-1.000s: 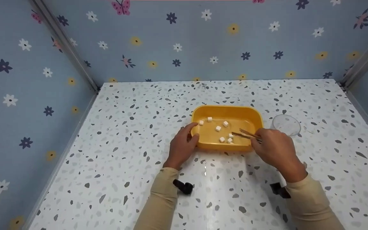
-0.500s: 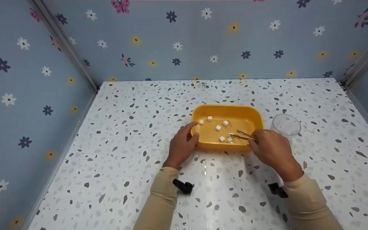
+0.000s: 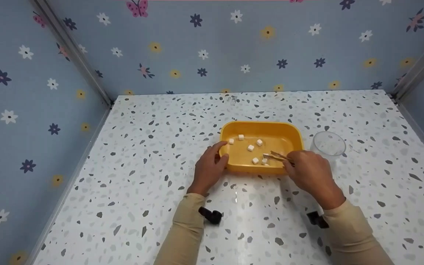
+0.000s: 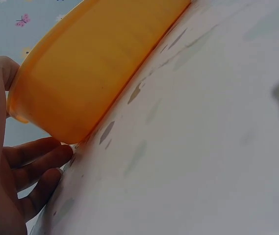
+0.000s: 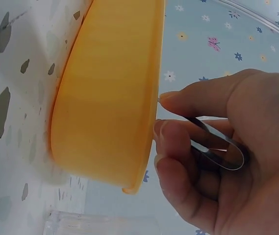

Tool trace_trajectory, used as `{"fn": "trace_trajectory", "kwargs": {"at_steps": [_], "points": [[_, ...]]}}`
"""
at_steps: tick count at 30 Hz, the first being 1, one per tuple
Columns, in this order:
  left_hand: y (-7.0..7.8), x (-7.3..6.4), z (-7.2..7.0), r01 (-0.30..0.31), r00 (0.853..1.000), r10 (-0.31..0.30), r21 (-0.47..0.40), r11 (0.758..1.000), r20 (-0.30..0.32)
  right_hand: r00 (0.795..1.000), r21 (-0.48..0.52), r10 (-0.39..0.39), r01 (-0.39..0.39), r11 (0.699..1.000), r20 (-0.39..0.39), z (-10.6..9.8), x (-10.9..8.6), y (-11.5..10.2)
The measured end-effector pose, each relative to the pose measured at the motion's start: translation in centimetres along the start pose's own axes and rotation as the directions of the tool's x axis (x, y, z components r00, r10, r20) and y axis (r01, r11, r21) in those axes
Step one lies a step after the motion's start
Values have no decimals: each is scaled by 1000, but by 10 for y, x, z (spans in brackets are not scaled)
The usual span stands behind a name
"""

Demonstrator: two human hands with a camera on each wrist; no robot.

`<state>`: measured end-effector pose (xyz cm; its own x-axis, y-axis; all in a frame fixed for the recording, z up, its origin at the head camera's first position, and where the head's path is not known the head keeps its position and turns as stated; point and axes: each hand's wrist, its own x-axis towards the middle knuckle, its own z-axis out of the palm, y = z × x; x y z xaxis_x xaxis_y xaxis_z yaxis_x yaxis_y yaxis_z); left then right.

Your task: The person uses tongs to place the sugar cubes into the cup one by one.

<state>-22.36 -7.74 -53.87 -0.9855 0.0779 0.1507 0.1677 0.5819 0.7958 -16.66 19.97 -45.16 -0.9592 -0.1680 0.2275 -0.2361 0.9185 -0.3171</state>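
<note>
A yellow rectangular container (image 3: 261, 129) sits on the speckled table. Several small white cubes (image 3: 250, 148) lie scattered inside it. My left hand (image 3: 209, 168) grips the container's left end, and the left wrist view shows fingers (image 4: 43, 161) low beside its outer wall. Over the right end, my right hand (image 3: 309, 170) holds metal tweezers (image 3: 279, 157) whose tips reach down to a cube (image 3: 265, 155) near the front wall. Whether the tips pinch that cube is too small to tell. In the right wrist view the tweezers' bent end (image 5: 235, 164) lies inside the palm.
A clear round bowl (image 3: 329, 143) stands just right of the container, behind the right hand. Flowered blue panels (image 3: 204, 40) enclose the table at the back and sides.
The right hand has shifted slightly left, carrying the tweezers' tips onto the cube near the front wall, and the gap between the tips looks narrower. The left hand and the container stay put.
</note>
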Motion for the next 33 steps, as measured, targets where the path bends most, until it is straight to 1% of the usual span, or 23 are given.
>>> {"fn": "trace_trajectory", "kwargs": {"at_steps": [10, 18, 22, 27, 33], "points": [[3, 0, -1, 6, 1000, -6, 0, 1000, 12, 1000, 13, 8, -8, 1000, 10, -2, 1, -1], [0, 0, -1, 9, 1000, -9, -9, 1000, 9, 1000, -2, 11, -11, 1000, 13, 1, 1, -1], [0, 0, -1, 6, 1000, -5, -5, 1000, 8, 1000, -9, -3, 3, 1000, 5, 3, 1, -2], [2, 0, -1, -3, 1000, 3, 0, 1000, 5, 999, -26, -27, 27, 999, -25, 4, 0, -1], [3, -1, -1, 7, 1000, -7, -3, 1000, 2, 1000, -18, -15, 15, 1000, 2, 4, 0, -2]]}}
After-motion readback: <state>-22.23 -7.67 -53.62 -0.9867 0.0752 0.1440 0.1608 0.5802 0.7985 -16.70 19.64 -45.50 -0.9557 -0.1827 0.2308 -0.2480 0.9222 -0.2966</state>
